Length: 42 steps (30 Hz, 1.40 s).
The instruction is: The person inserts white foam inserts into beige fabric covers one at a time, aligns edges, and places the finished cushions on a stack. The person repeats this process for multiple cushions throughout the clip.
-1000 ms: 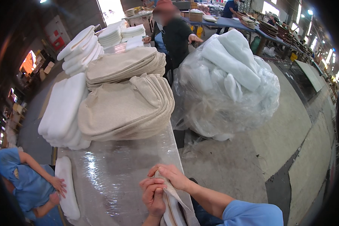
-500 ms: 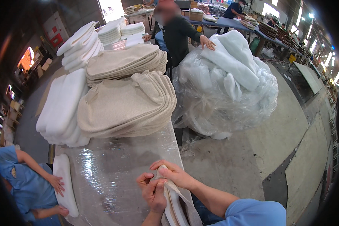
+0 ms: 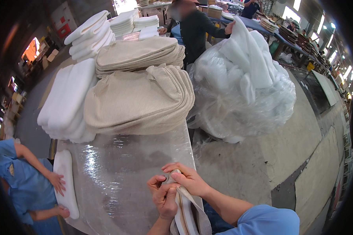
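My left hand (image 3: 163,196) and my right hand (image 3: 186,180) both pinch the top edge of a beige fabric cover (image 3: 190,215) with a white foam pad inside it, at the near edge of the plastic-wrapped table (image 3: 117,164). The cover hangs down toward me between my forearms. Further back on the table lies a stack of beige fabric covers (image 3: 139,102), with a second beige stack (image 3: 139,55) behind it.
White foam pads (image 3: 66,102) are stacked at the table's left. A person in blue (image 3: 23,184) at the left holds a white pad (image 3: 64,182). A big clear plastic bag of white foam (image 3: 243,86) stands on the right, with a person in dark clothes (image 3: 196,31) reaching to it.
My view has shifted slightly; my hands keep working the cover's top edge, fingers moving along it. The person behind has reached an arm onto the foam bag.
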{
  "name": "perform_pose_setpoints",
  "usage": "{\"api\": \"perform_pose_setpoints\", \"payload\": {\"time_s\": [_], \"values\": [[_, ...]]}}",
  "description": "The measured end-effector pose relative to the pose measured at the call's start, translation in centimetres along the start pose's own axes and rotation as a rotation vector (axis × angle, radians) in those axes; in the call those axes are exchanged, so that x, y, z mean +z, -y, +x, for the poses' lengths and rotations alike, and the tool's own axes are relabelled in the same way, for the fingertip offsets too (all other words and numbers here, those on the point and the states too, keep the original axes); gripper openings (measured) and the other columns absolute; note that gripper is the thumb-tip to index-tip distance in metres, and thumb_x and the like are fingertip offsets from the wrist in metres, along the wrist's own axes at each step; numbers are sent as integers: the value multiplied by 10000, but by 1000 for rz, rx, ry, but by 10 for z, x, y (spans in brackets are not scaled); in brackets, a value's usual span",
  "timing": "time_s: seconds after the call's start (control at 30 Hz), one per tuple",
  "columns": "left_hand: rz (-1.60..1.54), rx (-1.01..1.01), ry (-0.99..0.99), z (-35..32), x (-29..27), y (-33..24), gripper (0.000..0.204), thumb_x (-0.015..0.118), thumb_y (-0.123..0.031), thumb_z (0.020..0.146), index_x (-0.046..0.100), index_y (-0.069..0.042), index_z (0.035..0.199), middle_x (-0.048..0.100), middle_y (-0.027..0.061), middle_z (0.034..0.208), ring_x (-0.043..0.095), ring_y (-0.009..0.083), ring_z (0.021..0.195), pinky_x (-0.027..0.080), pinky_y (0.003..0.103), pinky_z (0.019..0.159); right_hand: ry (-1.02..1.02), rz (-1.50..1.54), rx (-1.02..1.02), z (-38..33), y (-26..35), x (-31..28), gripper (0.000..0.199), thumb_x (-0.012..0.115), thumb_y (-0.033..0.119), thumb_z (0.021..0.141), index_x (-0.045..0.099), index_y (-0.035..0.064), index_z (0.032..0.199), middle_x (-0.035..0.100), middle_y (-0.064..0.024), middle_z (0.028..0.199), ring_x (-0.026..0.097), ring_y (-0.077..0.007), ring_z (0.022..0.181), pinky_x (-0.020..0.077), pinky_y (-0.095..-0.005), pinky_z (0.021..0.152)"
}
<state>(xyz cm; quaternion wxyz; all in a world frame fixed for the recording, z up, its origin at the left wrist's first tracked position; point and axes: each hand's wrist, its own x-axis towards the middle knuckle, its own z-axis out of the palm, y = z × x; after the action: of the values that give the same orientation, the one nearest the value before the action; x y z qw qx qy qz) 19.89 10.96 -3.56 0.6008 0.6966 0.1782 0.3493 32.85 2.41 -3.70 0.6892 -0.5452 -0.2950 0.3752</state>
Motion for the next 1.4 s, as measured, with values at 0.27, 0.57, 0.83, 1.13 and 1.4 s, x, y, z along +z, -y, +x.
{"api": "perform_pose_setpoints", "payload": {"time_s": [0.27,0.57,0.83,1.13,1.4], "values": [[-86,-29,-13,4,-1,4,165,687,-195,1026,791,-77,973,463,100,1292,439,231,1245,377,397,1076,-9,44,-72,3,-8,6,207,563,182,1110,680,43,1208,627,-143,1327,569,-210,1302,471,-357,1061],[-72,-22,68,1,-2,1,170,703,-221,1034,791,-77,1017,472,92,1253,452,226,1234,387,384,1075,4,168,-48,-3,-12,0,180,584,171,1102,667,66,1224,576,-122,1378,555,-166,1271,456,-352,1069],[-57,-7,96,2,-6,-1,166,694,-215,1045,792,-81,1041,472,86,1215,466,221,1186,392,364,1068,137,44,94,15,-9,-15,203,639,203,1069,676,57,1205,603,-97,1319,574,-140,1181,461,-312,1039],[-82,-48,102,0,-13,2,104,688,-112,1013,779,-75,1047,485,68,1146,492,219,1122,407,363,1045,-35,93,119,6,-7,13,300,617,219,1065,623,72,1326,588,-55,1309,562,-129,1141,457,-285,998],[-74,-10,87,3,-16,5,99,696,-110,1009,777,-79,1055,493,58,1111,495,223,1111,414,371,1041,172,101,181,12,-6,-18,571,434,531,1138,600,93,1464,633,-85,1370,580,-183,1224,434,-345,1093]]}}
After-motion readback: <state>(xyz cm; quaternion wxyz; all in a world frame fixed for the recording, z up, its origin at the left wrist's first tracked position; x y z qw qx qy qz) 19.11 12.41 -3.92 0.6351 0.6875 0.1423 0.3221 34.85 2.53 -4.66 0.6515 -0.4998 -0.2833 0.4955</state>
